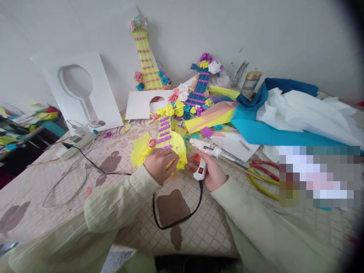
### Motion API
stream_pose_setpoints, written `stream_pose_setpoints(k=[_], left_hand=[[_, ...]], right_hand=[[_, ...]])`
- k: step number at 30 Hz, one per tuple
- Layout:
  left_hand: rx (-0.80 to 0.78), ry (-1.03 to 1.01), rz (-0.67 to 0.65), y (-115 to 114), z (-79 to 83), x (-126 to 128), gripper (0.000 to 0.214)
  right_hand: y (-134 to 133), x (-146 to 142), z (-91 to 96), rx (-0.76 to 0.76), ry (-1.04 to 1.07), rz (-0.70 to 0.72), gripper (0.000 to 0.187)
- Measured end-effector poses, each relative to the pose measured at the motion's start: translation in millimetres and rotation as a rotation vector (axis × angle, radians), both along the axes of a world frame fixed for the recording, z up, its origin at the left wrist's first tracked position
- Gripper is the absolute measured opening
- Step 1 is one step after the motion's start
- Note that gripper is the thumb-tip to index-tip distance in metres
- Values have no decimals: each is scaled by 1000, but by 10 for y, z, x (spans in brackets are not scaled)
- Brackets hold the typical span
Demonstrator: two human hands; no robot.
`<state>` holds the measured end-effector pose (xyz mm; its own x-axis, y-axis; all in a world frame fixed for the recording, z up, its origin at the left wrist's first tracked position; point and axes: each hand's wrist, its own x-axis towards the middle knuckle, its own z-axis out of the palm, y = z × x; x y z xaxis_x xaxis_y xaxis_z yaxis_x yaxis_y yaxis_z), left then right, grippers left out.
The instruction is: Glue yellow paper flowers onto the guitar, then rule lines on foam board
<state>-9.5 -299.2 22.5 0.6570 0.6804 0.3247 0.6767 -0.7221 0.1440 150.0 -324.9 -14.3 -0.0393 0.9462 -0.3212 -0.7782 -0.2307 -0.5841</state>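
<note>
My right hand is wrapped around the grip of a white hot glue gun with a red switch, its nozzle pointing up and left. My left hand rests over the lower body of a small yellow paper lute. Its fingers are curled and pressed together at the ruffled lower edge; what they pinch, if anything, is hidden. Purple bars and thin strings cross the lute's neck. Yellow crepe flowers cluster at its top, and a yellow crepe sheet sticks out on its left.
A black cord loops below the hands. Behind stand a yellow lute, a blue one and a white cut-out board. Scissors, blue crepe paper and a lidded jar are at right, a power strip at left.
</note>
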Motion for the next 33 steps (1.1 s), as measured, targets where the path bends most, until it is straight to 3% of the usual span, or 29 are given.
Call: stream_pose_setpoints(k=[6, 13, 19, 33], left_hand=[[-149, -14, -22, 165, 189, -74, 14], [-320, 72, 90, 314, 351, -52, 8], [-435, -86, 79, 356, 327, -105, 9], [-436, -219, 16, 362, 187, -140, 6]], right_hand=[[-78, -73, 73, -42, 120, 1, 6], [-102, -116, 63, 8, 100, -96, 18], [-131, -136, 62, 72, 145, -106, 22], [-113, -125, 15, 50, 145, -65, 19]])
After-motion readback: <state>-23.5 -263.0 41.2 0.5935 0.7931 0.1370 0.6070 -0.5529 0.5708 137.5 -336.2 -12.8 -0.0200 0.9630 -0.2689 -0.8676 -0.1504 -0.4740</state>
